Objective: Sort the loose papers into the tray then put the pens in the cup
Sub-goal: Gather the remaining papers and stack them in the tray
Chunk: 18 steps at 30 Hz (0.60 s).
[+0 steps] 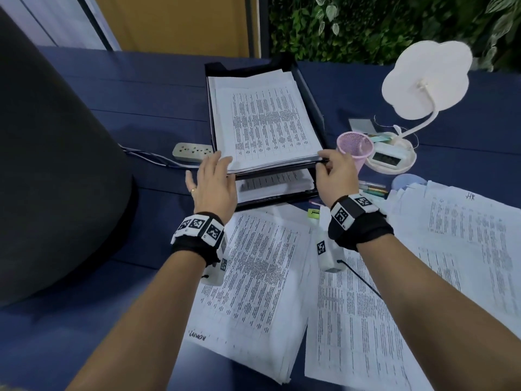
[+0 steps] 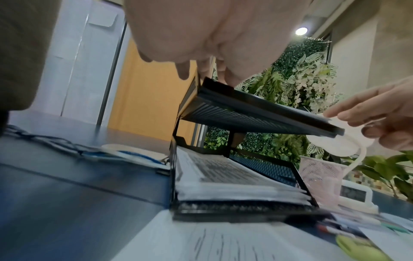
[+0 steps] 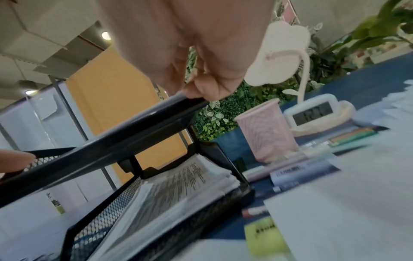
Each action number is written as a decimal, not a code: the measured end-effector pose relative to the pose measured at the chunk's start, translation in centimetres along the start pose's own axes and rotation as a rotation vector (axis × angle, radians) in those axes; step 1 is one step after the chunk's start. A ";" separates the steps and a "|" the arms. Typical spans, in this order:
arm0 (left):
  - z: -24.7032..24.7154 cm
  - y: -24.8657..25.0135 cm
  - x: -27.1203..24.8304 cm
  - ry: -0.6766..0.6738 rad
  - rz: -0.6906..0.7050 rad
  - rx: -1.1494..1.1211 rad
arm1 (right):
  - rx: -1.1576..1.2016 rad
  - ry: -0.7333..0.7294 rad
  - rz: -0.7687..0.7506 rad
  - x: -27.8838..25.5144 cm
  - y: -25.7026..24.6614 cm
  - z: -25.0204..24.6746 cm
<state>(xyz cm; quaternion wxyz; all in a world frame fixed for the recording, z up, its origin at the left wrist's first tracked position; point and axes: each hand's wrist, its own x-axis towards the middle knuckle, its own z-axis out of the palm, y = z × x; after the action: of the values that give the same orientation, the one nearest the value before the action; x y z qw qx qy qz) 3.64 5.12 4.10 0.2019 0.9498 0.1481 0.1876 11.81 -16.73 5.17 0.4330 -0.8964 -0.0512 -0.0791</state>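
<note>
While both hands sit at the near edge of the black two-tier mesh paper tray (image 1: 313, 108), the scene runs left to right as follows. Dark grey rounded chair back (image 1: 50, 165) at 9 o'clock; beige power strip (image 1: 191, 151) just left of the tray. Left hand (image 1: 215, 183): fingers straight and relaxed, tips resting on the near-left corner of the printed sheets stacked in the top tier (image 1: 265, 119), gripping nothing. Lower tier holds a second paper stack (image 2: 234, 176). Right hand (image 1: 335, 176): thumb and curled fingers pinch the top tier's near-right corner, at the rim and paper edge; which of the two is actually held cannot be told. Loose printed papers (image 1: 253, 277) lie spread from 6 to 4 o'clock on the navy blue table (image 1: 127, 108). Pink mesh pen cup (image 1: 355, 148) stands upright just right of the tray, at 1 o'clock. Pens (image 1: 372, 189) lie on the table just beyond the right wrist, near the cup. White cloud-shaped desk lamp with clock base (image 1: 425, 80) at 2 o'clock.
</note>
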 end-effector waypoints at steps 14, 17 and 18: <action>1.7 -3.5 -8.4 -0.431 -0.454 0.143 | -0.294 -0.387 0.255 -8.7 6.9 0.3; 2.3 -4.2 -8.9 -0.545 -0.535 0.168 | -0.517 -0.491 0.332 -9.3 7.5 -0.4; 2.5 -4.3 -9.0 -0.574 -0.533 0.198 | -0.585 -0.529 0.359 -9.6 7.7 -0.7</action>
<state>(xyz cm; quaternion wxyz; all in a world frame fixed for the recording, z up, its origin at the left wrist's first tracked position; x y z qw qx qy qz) -4.22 4.88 -2.61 0.1842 0.9067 0.3444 -0.1592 3.57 -22.22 -2.09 0.1396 -0.9655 0.0206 0.2188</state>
